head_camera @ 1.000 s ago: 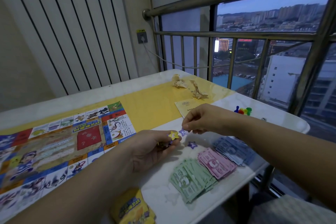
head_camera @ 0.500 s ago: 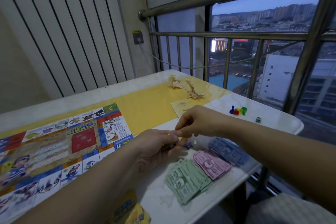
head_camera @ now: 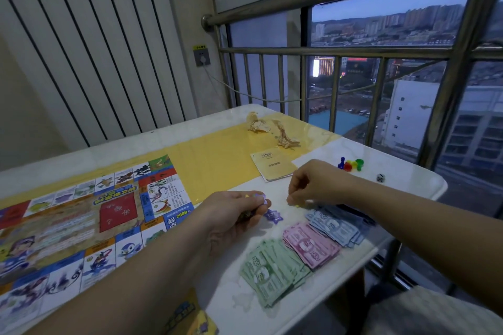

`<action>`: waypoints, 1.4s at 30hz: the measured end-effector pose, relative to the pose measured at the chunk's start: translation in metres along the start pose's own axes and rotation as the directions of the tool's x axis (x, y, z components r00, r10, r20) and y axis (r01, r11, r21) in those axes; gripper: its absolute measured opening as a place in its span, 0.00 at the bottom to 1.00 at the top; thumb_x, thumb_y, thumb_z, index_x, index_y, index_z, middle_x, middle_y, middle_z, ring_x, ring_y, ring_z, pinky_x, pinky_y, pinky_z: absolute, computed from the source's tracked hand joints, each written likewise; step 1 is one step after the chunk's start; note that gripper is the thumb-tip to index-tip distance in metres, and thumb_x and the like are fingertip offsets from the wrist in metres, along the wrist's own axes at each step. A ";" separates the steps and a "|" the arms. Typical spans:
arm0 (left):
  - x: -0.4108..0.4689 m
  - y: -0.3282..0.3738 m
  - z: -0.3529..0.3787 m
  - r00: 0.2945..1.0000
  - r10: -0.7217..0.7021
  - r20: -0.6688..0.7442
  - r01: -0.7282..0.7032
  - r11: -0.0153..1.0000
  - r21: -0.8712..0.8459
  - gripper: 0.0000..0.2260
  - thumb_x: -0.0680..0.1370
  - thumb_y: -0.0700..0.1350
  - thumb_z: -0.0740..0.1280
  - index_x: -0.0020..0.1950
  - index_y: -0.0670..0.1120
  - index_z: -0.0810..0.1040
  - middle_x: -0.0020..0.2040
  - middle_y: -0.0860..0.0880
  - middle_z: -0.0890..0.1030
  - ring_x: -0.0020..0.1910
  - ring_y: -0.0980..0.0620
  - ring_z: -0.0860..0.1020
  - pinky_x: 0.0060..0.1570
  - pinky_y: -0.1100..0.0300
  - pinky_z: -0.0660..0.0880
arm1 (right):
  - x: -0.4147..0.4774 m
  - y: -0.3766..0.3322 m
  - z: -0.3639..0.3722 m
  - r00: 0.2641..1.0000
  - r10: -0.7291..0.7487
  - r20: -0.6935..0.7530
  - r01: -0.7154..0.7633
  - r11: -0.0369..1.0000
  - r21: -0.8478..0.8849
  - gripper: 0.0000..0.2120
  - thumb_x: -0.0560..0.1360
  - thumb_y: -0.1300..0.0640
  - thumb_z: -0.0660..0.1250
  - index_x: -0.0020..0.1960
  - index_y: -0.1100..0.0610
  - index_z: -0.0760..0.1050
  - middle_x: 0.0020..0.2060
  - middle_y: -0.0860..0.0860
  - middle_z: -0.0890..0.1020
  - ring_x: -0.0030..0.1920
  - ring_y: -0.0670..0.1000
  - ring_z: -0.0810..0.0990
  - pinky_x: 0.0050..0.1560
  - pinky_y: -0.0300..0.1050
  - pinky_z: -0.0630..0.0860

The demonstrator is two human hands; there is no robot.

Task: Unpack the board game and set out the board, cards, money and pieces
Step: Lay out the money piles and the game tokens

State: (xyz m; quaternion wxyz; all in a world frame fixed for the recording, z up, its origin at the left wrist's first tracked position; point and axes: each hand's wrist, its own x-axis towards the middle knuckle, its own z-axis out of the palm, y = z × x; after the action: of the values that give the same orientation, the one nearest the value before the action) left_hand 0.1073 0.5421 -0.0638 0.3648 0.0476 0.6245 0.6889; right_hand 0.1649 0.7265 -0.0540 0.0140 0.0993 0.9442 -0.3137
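Since a second ago: hands drawn apart, where they met over one small purple token. Right hand point(head_camera: 315, 185) now shifted toward the desk's right edge, fingers point(head_camera: 292, 200) pinched narrow on something small and yellowish, pressed low to the desk point(head_camera: 408, 185) just beyond the blue notes point(head_camera: 337, 226); exactly what, too small to tell. Left hand point(head_camera: 234, 212) curled around a clutch of star tokens point(head_camera: 257, 196), fingers closed on them, a yellow and a pale purple edge showing at the fingertips. One purple star token point(head_camera: 273, 216) lying flat between the hands, free of both, as before. Likely meaning: tokens being dealt out one by one from the left hand's clutch, right hand placing each.

Head view, the only one: board point(head_camera: 81, 226) spread flat across the desk's left half, reaching the near edge. Money laid in three fanned stacks near the near right corner: green notes point(head_camera: 272, 272) nearest, pink notes point(head_camera: 310, 245) touching them, blue beyond. Booklet point(head_camera: 272, 163) mid-desk, pawns point(head_camera: 351, 164) clustered toward the far right corner, a die point(head_camera: 380, 177) just beside them. Crumpled wrappers point(head_camera: 272, 130) by the far edge. Yellow box point(head_camera: 190, 318) at the near edge, partly out of frame.

Otherwise unchanged apart from the camera's drift. Board, money and pawns out; tokens under way; cards not evident.
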 end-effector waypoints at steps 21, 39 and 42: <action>-0.010 0.002 -0.013 0.984 -0.168 0.061 0.177 0.965 -0.193 0.08 0.78 0.31 0.59 0.54 0.34 0.76 0.45 0.37 0.81 0.29 0.47 0.82 0.32 0.54 0.80 | 0.001 -0.023 0.005 0.997 -0.048 0.055 0.033 0.968 0.248 0.04 0.74 0.57 0.70 0.42 0.50 0.82 0.38 0.49 0.83 0.36 0.45 0.76 0.39 0.38 0.73; -0.022 0.002 -0.041 0.995 -0.081 0.049 0.082 0.997 -0.009 0.08 0.77 0.31 0.61 0.52 0.35 0.78 0.39 0.39 0.82 0.32 0.50 0.82 0.39 0.57 0.80 | 0.009 -0.060 0.026 0.985 -0.146 0.094 0.125 0.971 0.204 0.03 0.73 0.56 0.71 0.40 0.50 0.80 0.37 0.47 0.81 0.35 0.43 0.74 0.38 0.36 0.71; -0.021 0.006 -0.053 0.998 -0.059 -0.030 0.057 0.997 -0.059 0.06 0.76 0.32 0.64 0.51 0.35 0.78 0.40 0.40 0.84 0.32 0.53 0.82 0.32 0.64 0.78 | 0.012 -0.056 0.025 0.989 -0.128 0.077 0.112 0.977 0.181 0.04 0.73 0.54 0.72 0.39 0.47 0.80 0.38 0.45 0.83 0.40 0.44 0.77 0.45 0.39 0.73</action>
State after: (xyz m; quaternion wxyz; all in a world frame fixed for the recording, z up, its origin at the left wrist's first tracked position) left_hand 0.0926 0.4872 -0.0619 0.3758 0.0079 0.6111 0.6967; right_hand 0.1417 0.6696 -0.0417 0.0280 0.0289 0.9156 -0.4001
